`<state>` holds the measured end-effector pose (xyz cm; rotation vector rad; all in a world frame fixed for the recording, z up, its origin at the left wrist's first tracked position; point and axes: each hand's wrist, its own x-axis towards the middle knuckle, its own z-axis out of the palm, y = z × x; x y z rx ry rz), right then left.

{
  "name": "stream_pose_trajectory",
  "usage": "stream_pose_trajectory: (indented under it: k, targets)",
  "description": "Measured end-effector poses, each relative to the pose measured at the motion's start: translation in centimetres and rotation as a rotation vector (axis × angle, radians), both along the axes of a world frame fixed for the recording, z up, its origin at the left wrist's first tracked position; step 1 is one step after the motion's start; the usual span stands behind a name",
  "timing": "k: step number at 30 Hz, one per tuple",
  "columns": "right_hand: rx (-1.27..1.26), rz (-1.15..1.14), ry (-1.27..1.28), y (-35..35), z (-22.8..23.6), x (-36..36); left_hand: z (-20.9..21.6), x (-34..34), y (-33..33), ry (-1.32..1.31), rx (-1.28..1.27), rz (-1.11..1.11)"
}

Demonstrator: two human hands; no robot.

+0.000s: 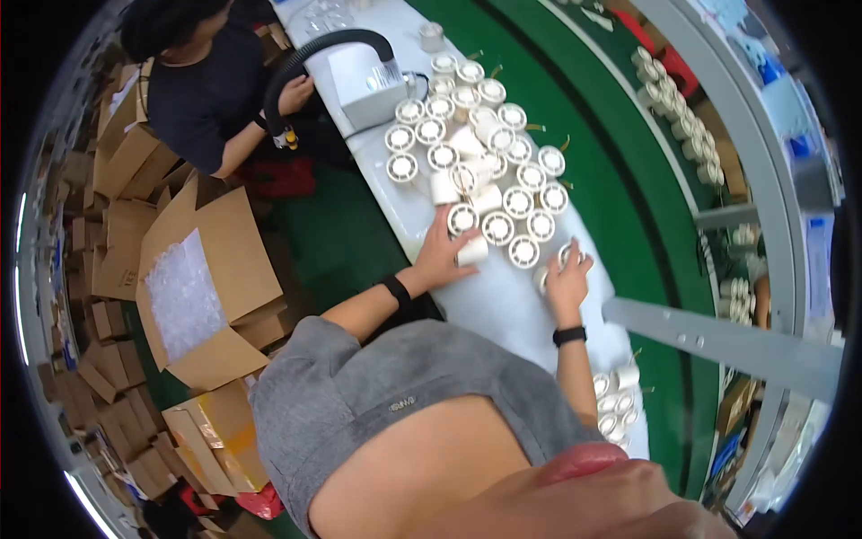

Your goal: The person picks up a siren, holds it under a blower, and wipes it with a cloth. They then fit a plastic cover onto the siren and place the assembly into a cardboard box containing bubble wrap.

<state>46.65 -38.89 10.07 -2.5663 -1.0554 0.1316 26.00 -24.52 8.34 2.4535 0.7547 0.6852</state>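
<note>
Many white cylinders with round, slotted, wheel-like ends stand or lie in a cluster on the white tabletop (485, 310). My left hand (435, 256) curls at the near left of the cluster, its fingers and thumb around an upright white cylinder (462, 219). Another white cylinder (472, 251) lies on its side beside that thumb. At the right side of the table, my right hand (567, 283) is closed around a white cylinder (569, 255), whose end partly shows between the fingers. Part of one more pale cylinder (540, 278) shows just left of this hand.
A grey-white box with a black hose (368, 90) stands at the table's far left edge, near a co-worker (202, 90). Open cartons (242, 251) sit to the left, one filled with clear plastic pieces. A metal bar (709, 337) crosses at the right. More cylinders (618, 400) stand near my right forearm.
</note>
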Motion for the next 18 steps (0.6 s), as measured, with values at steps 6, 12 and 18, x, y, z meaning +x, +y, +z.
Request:
stream_pose_trajectory:
  k: [6,12,18]
  targets:
    - [0.133,-0.039,0.162,-0.1,0.3,0.0,-0.8,-0.7,-0.5,-0.096,-0.153,0.021]
    - [0.656,-0.252,0.322,-2.2,-4.5,5.5,-1.5,-0.9,-0.9,-0.145,-0.349,0.016]
    - [0.218,-0.217,-0.02,1.5,-0.4,7.1,-0.8,-0.4,0.0,-0.056,-0.15,-0.039]
